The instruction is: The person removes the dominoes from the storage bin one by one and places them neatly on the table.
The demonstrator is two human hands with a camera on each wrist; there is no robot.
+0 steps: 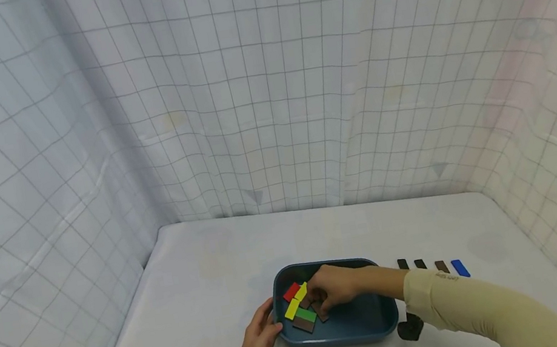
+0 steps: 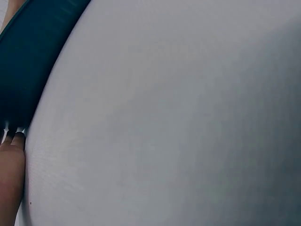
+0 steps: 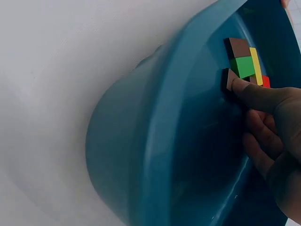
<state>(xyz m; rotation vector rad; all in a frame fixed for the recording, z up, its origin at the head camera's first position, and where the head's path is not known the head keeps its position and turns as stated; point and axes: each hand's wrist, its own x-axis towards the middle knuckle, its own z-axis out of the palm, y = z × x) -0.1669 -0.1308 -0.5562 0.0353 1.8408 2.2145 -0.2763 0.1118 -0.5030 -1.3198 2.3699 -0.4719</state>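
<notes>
Hands [image 1: 257, 336] [image 1: 335, 285] at blue tray [image 1: 365, 317], long axis left-right.

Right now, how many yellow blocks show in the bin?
2. One yellow block lies beside the red block, near the right hand; another yellow block lies by the green block, nearer the left hand. The right hand may hide more.

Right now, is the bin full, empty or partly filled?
Partly filled: in the head view the bin holds a red block, a green block and others toward its left end; bare floor shows toward its right.
</notes>
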